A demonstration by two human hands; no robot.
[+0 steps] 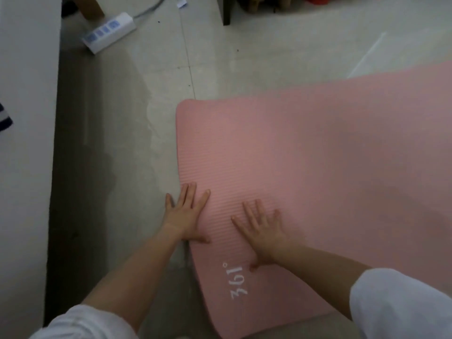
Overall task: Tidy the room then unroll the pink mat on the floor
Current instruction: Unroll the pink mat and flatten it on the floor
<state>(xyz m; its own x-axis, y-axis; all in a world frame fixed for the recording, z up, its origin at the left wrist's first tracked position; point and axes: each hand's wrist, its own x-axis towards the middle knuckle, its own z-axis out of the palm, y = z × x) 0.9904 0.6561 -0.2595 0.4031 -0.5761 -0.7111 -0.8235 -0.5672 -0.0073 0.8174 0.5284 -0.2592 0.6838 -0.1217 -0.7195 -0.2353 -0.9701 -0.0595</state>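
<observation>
Pink mat (318, 148) is laid flat; left hand (186, 216) and right hand (264, 231) are pressed open-palmed at six o'clock. Curl-back is risked once pressure is released.

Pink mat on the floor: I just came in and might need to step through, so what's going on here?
A person is kneeling over the pink mat, which lies unrolled on the tiled floor. The left hand presses flat at the mat's near edge, partly on the floor. The right hand lies flat on the mat beside the white logo. A power strip lies on the floor beyond.
</observation>
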